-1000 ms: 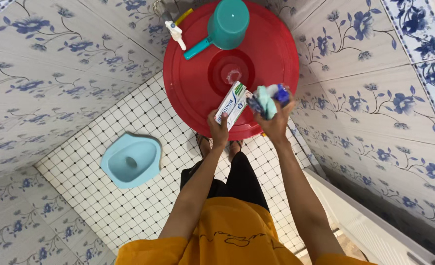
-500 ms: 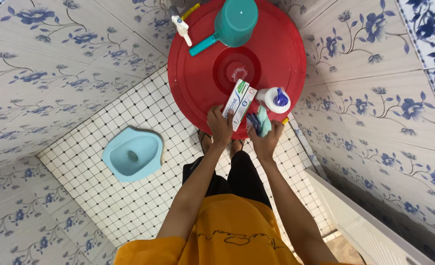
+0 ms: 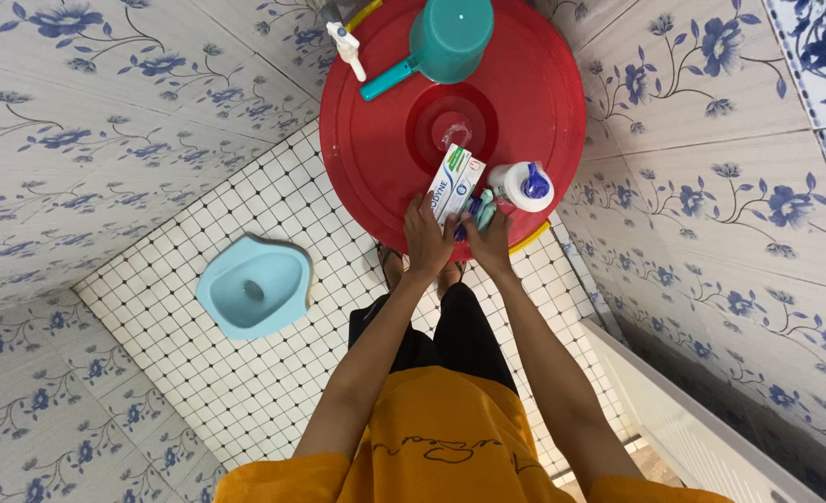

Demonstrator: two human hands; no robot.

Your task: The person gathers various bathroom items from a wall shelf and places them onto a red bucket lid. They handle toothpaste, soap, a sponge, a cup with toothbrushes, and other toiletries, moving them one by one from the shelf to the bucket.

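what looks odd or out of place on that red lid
Nothing looks spilled or broken. The one oddity: the red lid serves as a shelf. A teal scoop sits on it, with a white bottle lying on its side. The left hand holds a toothpaste box; the right hand grips teal and blue items.

Bright, even light fills the room. Shadows are soft. The picture is sharp, but the edges bend, maybe from a wide lens.
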